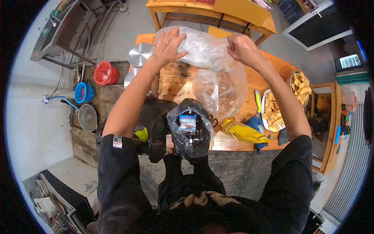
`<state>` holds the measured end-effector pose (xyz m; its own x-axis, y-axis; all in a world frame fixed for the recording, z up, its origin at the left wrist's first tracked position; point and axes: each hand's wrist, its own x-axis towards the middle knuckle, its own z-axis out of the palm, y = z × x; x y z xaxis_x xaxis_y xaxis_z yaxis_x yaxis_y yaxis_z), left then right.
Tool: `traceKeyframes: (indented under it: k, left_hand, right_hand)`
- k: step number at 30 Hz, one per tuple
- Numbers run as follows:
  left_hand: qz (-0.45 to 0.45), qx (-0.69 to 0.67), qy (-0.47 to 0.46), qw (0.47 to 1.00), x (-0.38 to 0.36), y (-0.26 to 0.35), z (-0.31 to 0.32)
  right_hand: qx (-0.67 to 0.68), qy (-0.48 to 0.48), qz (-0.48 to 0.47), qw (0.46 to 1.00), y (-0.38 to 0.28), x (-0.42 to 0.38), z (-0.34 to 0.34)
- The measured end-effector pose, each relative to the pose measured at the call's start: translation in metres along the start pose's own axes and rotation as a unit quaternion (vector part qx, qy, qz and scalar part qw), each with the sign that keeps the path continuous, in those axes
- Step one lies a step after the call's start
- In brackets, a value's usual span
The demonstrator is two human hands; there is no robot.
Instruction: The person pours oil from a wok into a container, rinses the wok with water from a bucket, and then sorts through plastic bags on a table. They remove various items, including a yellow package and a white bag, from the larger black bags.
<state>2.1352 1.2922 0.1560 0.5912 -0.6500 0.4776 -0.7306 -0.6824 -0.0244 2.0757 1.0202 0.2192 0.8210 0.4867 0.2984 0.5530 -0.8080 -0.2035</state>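
A large clear plastic bag (200, 46) lies across the far side of the wooden table, between my two hands. My left hand (169, 46) rests on its left end, thumb stretched away from the fingers. At the right end, my right hand (240, 47) is closed on the bag's edge. A second clear plastic bag (220, 91) lies crumpled nearer to me. Close to my body, a dark plastic bag (191, 140) stands with its mouth spread, showing a packet with a blue and white label (187, 122) inside.
White tray (265, 120) of chips and another container of chips (300, 87) stand at right. Near them lie a green-handled knife (258, 100), scissors (213, 120) and a yellow packet (243, 132). Metal lids (140, 54) sit at left. Red (106, 74) and blue (84, 93) buckets stand beyond the table.
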Motion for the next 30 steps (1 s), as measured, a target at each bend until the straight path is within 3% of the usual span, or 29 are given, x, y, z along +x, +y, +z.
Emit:
traceKeyframes:
  k: [3,6,9,13,15,17,19,20,21,22,24,26,28,30]
  left_hand:
    - [-0.02,-0.007,0.027,0.999,0.0,0.001,-0.013]
    - [-0.128,-0.217,-0.079,0.964,-0.005,0.008,-0.039]
    - [-0.158,-0.251,-0.015,0.955,-0.024,0.015,-0.064]
    - [-0.282,-0.385,-0.092,0.874,-0.039,0.024,-0.088]
    - [-0.263,-0.461,-0.069,0.845,-0.044,0.025,-0.082]
    - [-0.275,-0.524,-0.067,0.804,-0.048,0.027,-0.081]
    - [-0.315,-0.576,-0.09,0.749,-0.054,0.035,-0.085]
    - [-0.294,-0.584,-0.078,0.752,-0.056,0.038,-0.086]
    - [-0.273,-0.591,-0.066,0.756,-0.058,0.041,-0.088]
    - [-0.245,-0.556,-0.088,0.789,-0.06,0.042,-0.091]
    - [-0.179,-0.435,-0.159,0.868,-0.061,0.04,-0.104]
    - [-0.157,-0.311,-0.199,0.916,-0.069,0.035,-0.109]
    - [-0.192,-0.246,-0.175,0.934,-0.078,0.035,-0.105]
    - [-0.192,-0.263,-0.167,0.931,-0.082,0.033,-0.106]
  right_hand:
    - [-0.045,0.019,0.004,0.999,0.0,-0.01,-0.009]
    - [-0.118,0.007,0.013,0.993,0.0,-0.026,-0.024]
    - [-0.168,-0.018,0.014,0.985,-0.003,-0.039,-0.035]
    - [-0.289,-0.021,0.017,0.957,-0.019,-0.046,-0.023]
    - [-0.185,0.032,-0.085,0.979,-0.018,-0.041,0.019]
    - [-0.042,-0.015,-0.092,0.995,-0.05,-0.017,0.034]
    - [0.076,-0.107,-0.03,0.991,-0.083,0.014,0.048]
    - [0.105,-0.125,-0.012,0.987,-0.078,0.026,0.068]
    - [-0.004,-0.052,-0.054,0.997,-0.067,0.031,0.096]
    - [-0.112,0.021,-0.095,0.989,-0.054,0.034,0.132]
    - [-0.203,0.024,-0.116,0.972,-0.051,0.041,0.15]
    - [-0.169,-0.12,-0.083,0.975,-0.051,0.046,0.161]
    - [-0.188,-0.204,-0.021,0.961,-0.054,0.048,0.135]
    - [-0.048,-0.057,-0.179,0.981,-0.021,0.028,0.098]
